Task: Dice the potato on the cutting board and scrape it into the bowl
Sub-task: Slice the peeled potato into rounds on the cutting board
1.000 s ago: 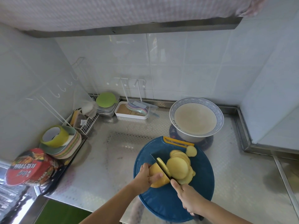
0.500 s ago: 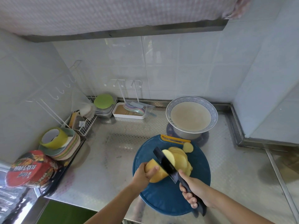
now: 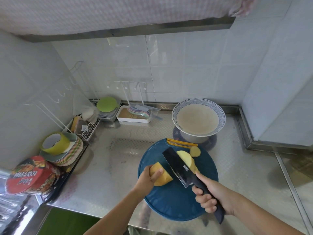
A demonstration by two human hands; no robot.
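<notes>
Two hands busy, left hand [image 3: 147,180] gripping potato chunk [image 3: 165,179], cut face rightward, right hand [image 3: 213,198] clasping knife [image 3: 178,167], blade pointing away-left.

Your location: home kitchen. Steel counter [image 3: 245,175], white wall tiles [image 3: 186,65], hood [image 3: 118,12] overhead, stacked plates [image 3: 67,155] at counter's left edge.

I've open bench [image 3: 116,168] at nine and three o'clock of the board [image 3: 169,204]; the bowl [image 3: 222,116] blocks twelve, plates [image 3: 74,150] ten.

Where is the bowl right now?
Head view: the bowl sits on the counter right of centre, just behind the blue cutting board, near the back wall. A white tray stands to its left.
</notes>
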